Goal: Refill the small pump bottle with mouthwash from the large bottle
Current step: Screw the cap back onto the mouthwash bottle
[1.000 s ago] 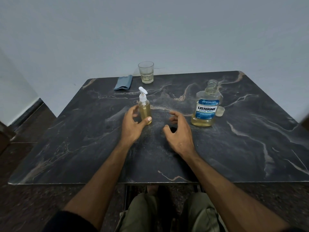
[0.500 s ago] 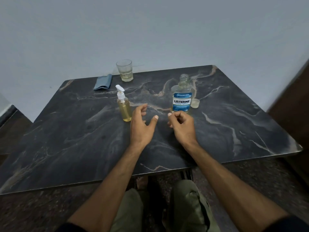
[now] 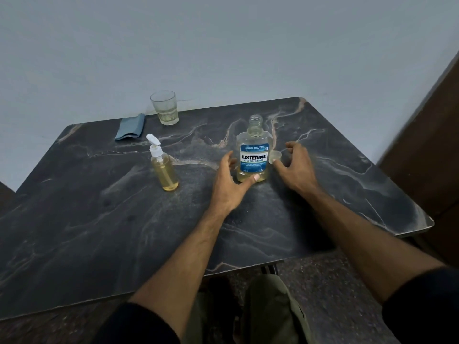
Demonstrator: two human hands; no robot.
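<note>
The large Listerine bottle (image 3: 253,155) stands uncapped on the dark marble table (image 3: 99,219), holding a little yellowish liquid. My left hand (image 3: 229,187) cups its lower left side, with the thumb across the front of its base. The bottle's small clear cap (image 3: 275,156) lies on the table just right of it. My right hand (image 3: 296,167) hovers around the cap, fingers and thumb spread, holding nothing. Further left, the small pump bottle (image 3: 162,168) stands upright with its white pump on and yellowish liquid inside.
A drinking glass (image 3: 164,111) with a little liquid stands at the table's far edge, a folded blue cloth (image 3: 130,127) to its left. A wall runs behind the table, and a dark wooden panel (image 3: 432,145) stands to the right. My knees show below the near edge.
My left hand has left the pump bottle and moved right to the Listerine bottle's base. My right hand has moved right, past that bottle, to the cap. The view has swung right.
</note>
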